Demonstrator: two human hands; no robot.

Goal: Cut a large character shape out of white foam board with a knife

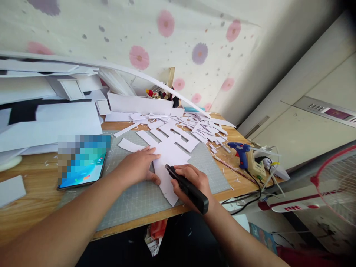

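A white foam board cutout with several prongs at its far side lies on the grey cutting mat. My left hand rests on the cutout's left edge, fingers spread and thumb toward me. In my right hand is a black utility knife, gripped with its tip pointing to the far left over the cutout's near part. Whether the blade touches the board I cannot tell. A curved white strip lies just beyond my left hand.
Many white offcuts are heaped at the back. A tablet lies on the left, beside stacked white boards. At the right stand a blue glue gun, a power strip with cables and a red-rimmed fan. The table's front edge is close.
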